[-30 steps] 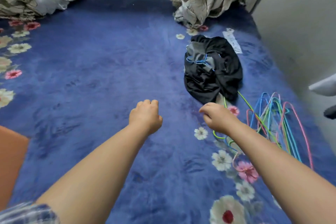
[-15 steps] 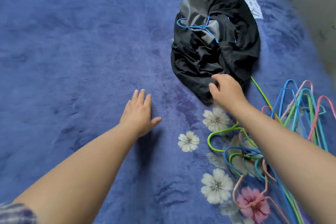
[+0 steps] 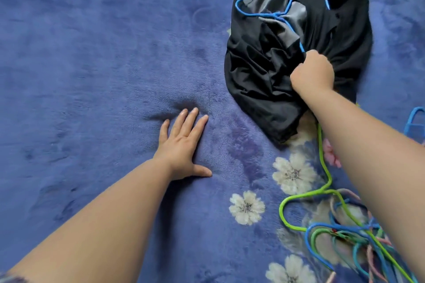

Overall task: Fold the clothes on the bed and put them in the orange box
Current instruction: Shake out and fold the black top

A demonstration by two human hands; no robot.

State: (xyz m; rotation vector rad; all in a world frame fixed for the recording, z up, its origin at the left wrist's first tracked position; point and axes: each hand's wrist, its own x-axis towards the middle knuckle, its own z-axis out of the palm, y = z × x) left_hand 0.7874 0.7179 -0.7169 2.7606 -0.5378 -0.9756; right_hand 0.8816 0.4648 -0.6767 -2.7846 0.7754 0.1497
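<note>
1. Half a second ago the right hand (image 3: pixel 314 73) lay at the near edge of the black clothes (image 3: pixel 264 76); now it has pushed further in, and its grip is closed, fingers curled into a bunch of the dark fabric.
2. The left hand (image 3: pixel 184 147) has dropped from a loose hover to a flat press on the bed (image 3: pixel 92 64), fingers straight and spread, holding nothing. It looks like a brace for the lean forward.
3. The view has come closer to the heap over the last second, so the person appears to be reaching across the blue blanket.
4. The clothes lie crumpled toward the far right of the bed, with a blue hanger (image 3: pixel 269 14) still threaded through them, its wire running down to the right hand.
5. A green hanger (image 3: pixel 323 167) trails from under the heap's near edge to a tangle of coloured hangers (image 3: pixel 345 239) by the right forearm.
6. Judgement: nothing is folded yet. The first garment is only just taken hold of. The blue hanger will likely need freeing before any fold.
7. The orange box is out of view.
</note>
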